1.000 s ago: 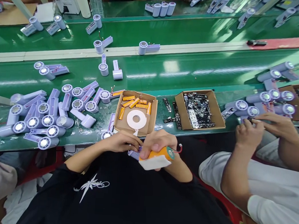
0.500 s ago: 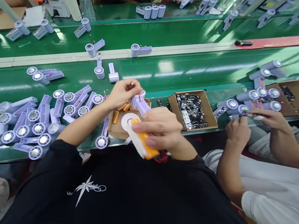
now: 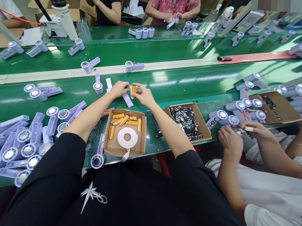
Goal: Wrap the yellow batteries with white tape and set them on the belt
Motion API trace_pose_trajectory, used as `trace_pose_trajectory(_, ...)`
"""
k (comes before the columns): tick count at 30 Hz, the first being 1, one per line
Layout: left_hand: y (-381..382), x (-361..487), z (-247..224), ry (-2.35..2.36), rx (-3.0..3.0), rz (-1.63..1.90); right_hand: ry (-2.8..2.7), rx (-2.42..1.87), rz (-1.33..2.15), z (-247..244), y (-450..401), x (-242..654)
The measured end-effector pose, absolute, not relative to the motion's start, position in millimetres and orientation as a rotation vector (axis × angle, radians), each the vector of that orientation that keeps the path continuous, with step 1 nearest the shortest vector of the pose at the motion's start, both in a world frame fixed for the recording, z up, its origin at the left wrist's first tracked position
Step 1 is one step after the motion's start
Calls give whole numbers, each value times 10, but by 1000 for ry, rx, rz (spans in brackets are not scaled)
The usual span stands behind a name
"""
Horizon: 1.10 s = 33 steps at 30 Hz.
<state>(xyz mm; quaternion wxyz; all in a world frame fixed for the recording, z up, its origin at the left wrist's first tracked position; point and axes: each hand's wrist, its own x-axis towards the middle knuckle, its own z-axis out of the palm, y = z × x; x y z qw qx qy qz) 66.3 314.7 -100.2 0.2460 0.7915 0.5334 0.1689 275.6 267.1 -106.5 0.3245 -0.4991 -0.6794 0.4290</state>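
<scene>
- We mark the right hand [image 3: 144,95], beyond the far edge of the bench [image 3: 151,127] and above the green belt [image 3: 165,78]; it grasps an orange battery [image 3: 134,90] between thumb and fingers, a white layer visible along the battery's side.
- We mark the left hand [image 3: 119,89], fingertips just beside the battery; below them lies a lilac housing [image 3: 128,100], partly hidden; we cannot tell whether this hand grips it.
- At the bench's near edge we find a cardboard tray [image 3: 141,144], bearing more orange batteries [image 3: 123,120] and a white tape roll [image 3: 127,144]; one loose housing [image 3: 97,161] lies just left of it.
- Toward the bench's right end we note a box [image 3: 206,126] of circuit boards [image 3: 185,117]; many housings [image 3: 28,149] crowd the left end.
</scene>
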Motion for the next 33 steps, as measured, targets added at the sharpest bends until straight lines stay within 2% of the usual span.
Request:
trace_pose_trajectory(10, 3115, 644, -1113, 1310, 2193, 435, -1862, -1455, 820, -1076, 2540, 3072)
trace_pose_trajectory(21, 3136, 862, -1152, 1306, 2147, 492, -2270, -1663, 596, -1033, 2522, 3129)
trace_pose_trajectory(33, 3115, 991, -1245, 1271, 2136, 522, -2562, -1921, 485, -942, 2507, 2970)
